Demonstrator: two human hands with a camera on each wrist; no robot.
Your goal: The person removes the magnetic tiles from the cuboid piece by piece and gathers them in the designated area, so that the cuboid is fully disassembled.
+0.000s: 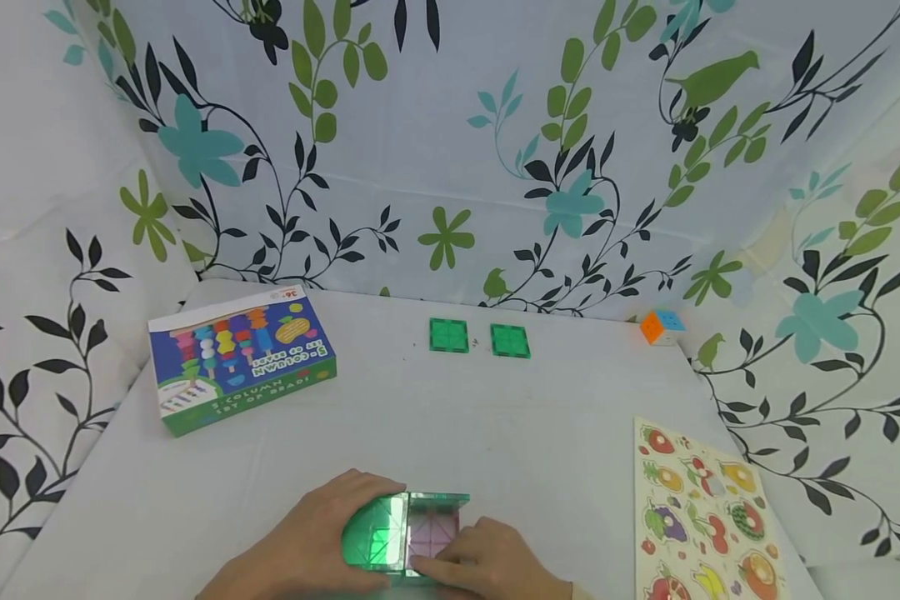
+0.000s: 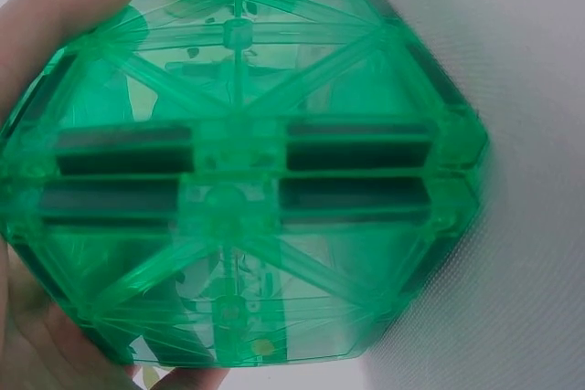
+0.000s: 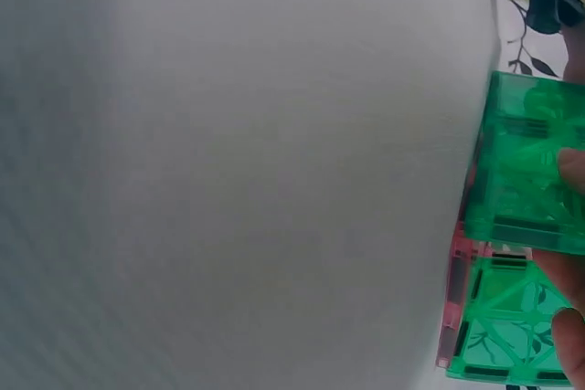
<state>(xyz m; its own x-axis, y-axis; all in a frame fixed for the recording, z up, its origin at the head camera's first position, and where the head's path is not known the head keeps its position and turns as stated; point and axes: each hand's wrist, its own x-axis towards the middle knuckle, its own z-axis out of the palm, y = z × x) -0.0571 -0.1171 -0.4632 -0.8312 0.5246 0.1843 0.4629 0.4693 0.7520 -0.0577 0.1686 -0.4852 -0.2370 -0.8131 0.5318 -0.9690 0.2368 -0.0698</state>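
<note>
A small box-like build of see-through magnetic tiles [image 1: 375, 533] stands on the white table, green on several sides with a pink tile [image 1: 432, 532] at the bottom of its right part. My left hand [image 1: 311, 533] holds the build's left side, thumb and fingers spread around it; the green tiles [image 2: 238, 89] fill much of the left wrist view. At the right part, my right hand [image 1: 495, 557] grips the near green tile [image 3: 526, 198], with a finger reaching inside over the pink one. Part of that hand lies outside the right wrist view.
Two loose green tiles [image 1: 448, 335] lie at the back. A bead-set box [image 1: 243, 358] sits at the back left. A colourful puzzle cube [image 1: 662, 327] is at the back right corner, and a fruit-picture board [image 1: 708, 517] lies at the right edge.
</note>
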